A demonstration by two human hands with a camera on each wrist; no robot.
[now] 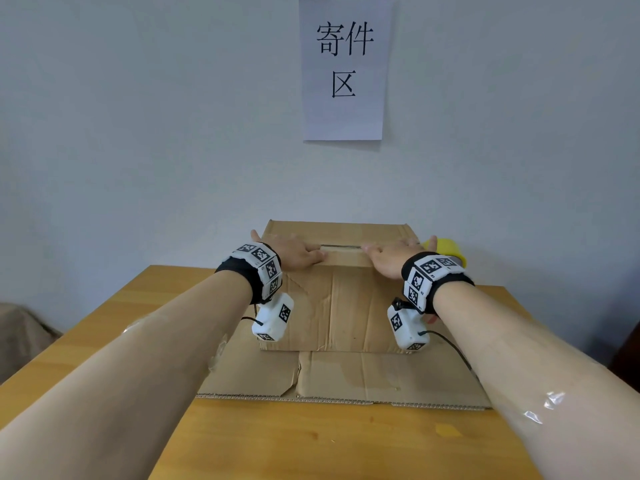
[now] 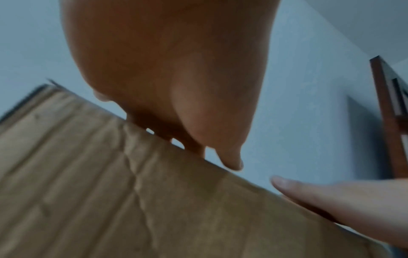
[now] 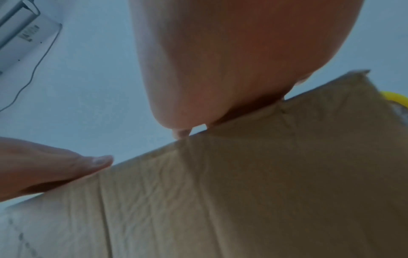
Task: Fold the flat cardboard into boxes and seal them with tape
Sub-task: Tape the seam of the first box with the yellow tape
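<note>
A brown cardboard box (image 1: 341, 306) stands upright on the wooden table (image 1: 311, 445), its near bottom flap (image 1: 346, 375) lying flat toward me. My left hand (image 1: 299, 254) lies flat on the top flaps at the left, fingers straight and pressing down. My right hand (image 1: 393, 256) lies flat on the top at the right in the same way. A narrow gap (image 1: 341, 247) between the top flaps shows between the two hands. In the left wrist view my left hand (image 2: 176, 104) rests over the box edge (image 2: 154, 192). The right wrist view has my right hand (image 3: 220, 78) on the box (image 3: 243, 192).
A yellow tape roll (image 1: 446, 251) sits behind the box's right corner, also glimpsed as a yellow tape roll (image 3: 395, 97) in the right wrist view. A paper sign (image 1: 344, 69) hangs on the wall. Bare tabletop lies near me and to the left.
</note>
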